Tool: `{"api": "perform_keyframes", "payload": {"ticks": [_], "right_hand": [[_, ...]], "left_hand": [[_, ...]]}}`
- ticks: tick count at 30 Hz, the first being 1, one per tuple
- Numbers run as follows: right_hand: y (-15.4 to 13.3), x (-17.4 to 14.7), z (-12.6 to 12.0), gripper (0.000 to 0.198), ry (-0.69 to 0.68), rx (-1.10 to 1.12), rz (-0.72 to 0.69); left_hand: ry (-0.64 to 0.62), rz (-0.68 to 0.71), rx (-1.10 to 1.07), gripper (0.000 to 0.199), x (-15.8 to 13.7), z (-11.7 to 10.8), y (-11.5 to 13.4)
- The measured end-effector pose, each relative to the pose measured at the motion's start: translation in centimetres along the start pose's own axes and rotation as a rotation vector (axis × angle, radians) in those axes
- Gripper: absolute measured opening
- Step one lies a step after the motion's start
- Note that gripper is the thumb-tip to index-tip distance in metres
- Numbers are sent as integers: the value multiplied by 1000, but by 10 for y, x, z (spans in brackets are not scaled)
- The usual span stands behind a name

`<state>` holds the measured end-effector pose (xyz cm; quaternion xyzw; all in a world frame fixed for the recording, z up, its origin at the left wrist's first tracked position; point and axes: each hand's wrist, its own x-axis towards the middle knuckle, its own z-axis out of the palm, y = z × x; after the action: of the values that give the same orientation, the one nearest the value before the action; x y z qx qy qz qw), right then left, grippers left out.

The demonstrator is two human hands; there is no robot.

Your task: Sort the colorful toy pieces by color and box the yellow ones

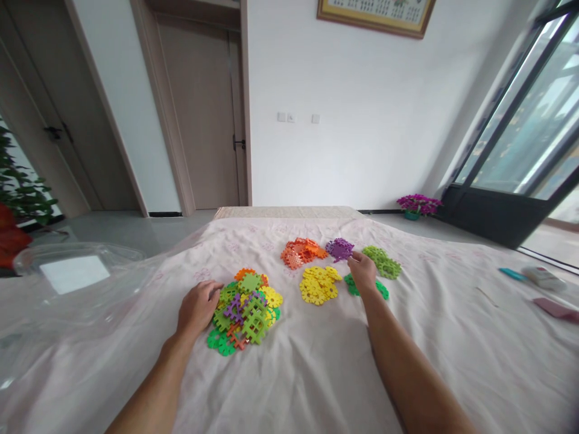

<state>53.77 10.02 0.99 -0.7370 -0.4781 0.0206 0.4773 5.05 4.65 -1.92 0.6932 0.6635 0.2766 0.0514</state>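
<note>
A mixed pile of flat plastic building pieces (246, 310) in green, yellow, purple and orange lies left of the middle. Against its left edge rests my left hand (198, 308), fingers loosely bent and apart, holding nothing that I can see. My right hand (363, 272) pinches at the right edge of a heap of purple pieces (339, 248); the fingers seem closed on a purple piece, mostly hidden. Around it lie single-colour heaps: orange pieces (303, 251), yellow flower-shaped pieces (319, 284), light green pieces (383, 261), and dark green pieces (382, 289) partly under my right wrist.
A pale patterned cloth (289, 374) with wrinkles covers the table. At the left stands a clear plastic container (131, 283) with a white label (75, 270). On the right lie a blue object (512, 273), a white box-like object (544, 278) and a pink object (557, 308).
</note>
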Motion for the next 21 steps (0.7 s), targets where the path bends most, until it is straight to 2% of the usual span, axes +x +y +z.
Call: {"api": "perform_keyframes", "payload": {"ticks": [4, 8, 10, 13, 16, 19, 21], "right_hand": [[-4, 0, -1, 46, 23, 32, 22], [-27, -11, 6, 43, -47, 83, -89], [-48, -24, 13, 37, -180, 166, -187], [-83, -52, 21, 28, -514, 307, -372], [-115, -86, 25, 26, -822, 325, -495], [-136, -118, 24, 28, -943, 299, -549], [-145, -135, 23, 37, -974, 249, -606]], "left_hand": [[0, -2, 5, 34, 0, -1, 1], [-4, -4, 15, 35, -1, -3, 4], [1, -4, 23, 35, -2, -5, 6], [10, -1, 32, 33, -2, -6, 7], [10, -3, 34, 33, -2, -6, 7], [12, -3, 24, 33, -2, -6, 6], [12, 2, 13, 33, -2, -5, 5]]}}
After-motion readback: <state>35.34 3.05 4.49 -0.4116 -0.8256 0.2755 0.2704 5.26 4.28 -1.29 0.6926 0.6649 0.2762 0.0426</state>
